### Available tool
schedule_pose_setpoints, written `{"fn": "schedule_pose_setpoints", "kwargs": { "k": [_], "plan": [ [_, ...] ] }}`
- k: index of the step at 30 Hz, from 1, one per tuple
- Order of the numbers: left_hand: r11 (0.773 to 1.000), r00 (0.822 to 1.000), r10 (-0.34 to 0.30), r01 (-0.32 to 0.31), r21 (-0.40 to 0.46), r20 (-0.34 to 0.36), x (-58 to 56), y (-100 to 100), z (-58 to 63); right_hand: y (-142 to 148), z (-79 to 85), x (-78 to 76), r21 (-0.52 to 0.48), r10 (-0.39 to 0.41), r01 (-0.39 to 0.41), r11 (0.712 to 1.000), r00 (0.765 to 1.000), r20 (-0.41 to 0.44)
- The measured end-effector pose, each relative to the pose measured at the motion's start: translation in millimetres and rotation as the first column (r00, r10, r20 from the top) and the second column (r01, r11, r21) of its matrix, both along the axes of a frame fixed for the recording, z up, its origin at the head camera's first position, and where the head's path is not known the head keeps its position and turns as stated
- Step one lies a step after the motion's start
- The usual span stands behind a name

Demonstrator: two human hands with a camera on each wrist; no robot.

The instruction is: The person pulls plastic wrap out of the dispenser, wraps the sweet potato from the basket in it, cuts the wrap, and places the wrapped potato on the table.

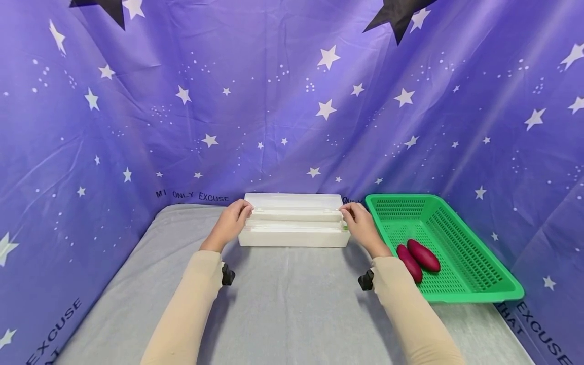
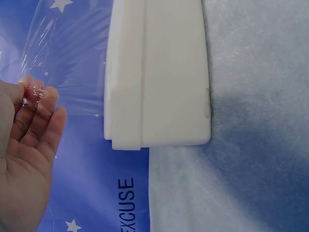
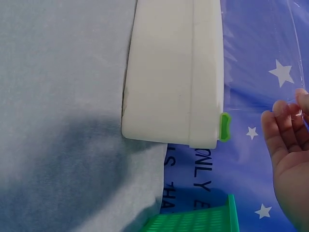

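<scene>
Purple-blue fabric printed with white stars hangs behind the long, white, rectangular plastic box, and a soft grey cloth spreads beneath it and out in front. Along the rear of the box rises a pale white panel, and at the box's right end sticks out a small bright-green plastic tab.

At the left end of the white box, the person's left hand pinches a thin sheet of clear, shiny plastic film between thumb and fingertips. At the box's right end, the right hand pinches the same kind of film, its other fingers lightly bent. The film reaches from the box to the hands; in the head view it nearly vanishes against the white, so how tightly it is drawn is hard to say.

Beige sleeves cover both forearms, in front of the box (each wrist carries a small black device). Right of the box sits a green, perforated plastic basket, holding two smooth, oblong, purple-red vegetables lying side by side.
</scene>
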State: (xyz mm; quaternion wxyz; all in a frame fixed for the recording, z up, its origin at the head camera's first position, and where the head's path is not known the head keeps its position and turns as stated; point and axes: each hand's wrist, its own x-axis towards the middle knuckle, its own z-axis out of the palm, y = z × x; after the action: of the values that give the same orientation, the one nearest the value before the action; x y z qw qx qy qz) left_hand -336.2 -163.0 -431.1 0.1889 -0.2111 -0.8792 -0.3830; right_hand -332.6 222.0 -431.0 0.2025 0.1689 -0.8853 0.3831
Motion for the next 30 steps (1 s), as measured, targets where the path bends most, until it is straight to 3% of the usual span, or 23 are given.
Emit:
{"fn": "schedule_pose_setpoints", "kwargs": {
  "k": [13, 30],
  "plan": [
    [0.999, 1.0, 0.016, -0.015, 0.034, -0.013, 1.8, -1.6, 13.2, -2.6, 14.9, 1.5, -0.089, 0.01, -0.013, 0.996, 0.999, -0.038],
    [0.998, 0.998, 0.018, -0.014, 0.06, -0.062, 12.0, -1.2, 33.3, -0.1, 28.9, 12.2, -0.097, -0.011, 0.004, 0.995, 0.997, -0.075]
  ]
}}
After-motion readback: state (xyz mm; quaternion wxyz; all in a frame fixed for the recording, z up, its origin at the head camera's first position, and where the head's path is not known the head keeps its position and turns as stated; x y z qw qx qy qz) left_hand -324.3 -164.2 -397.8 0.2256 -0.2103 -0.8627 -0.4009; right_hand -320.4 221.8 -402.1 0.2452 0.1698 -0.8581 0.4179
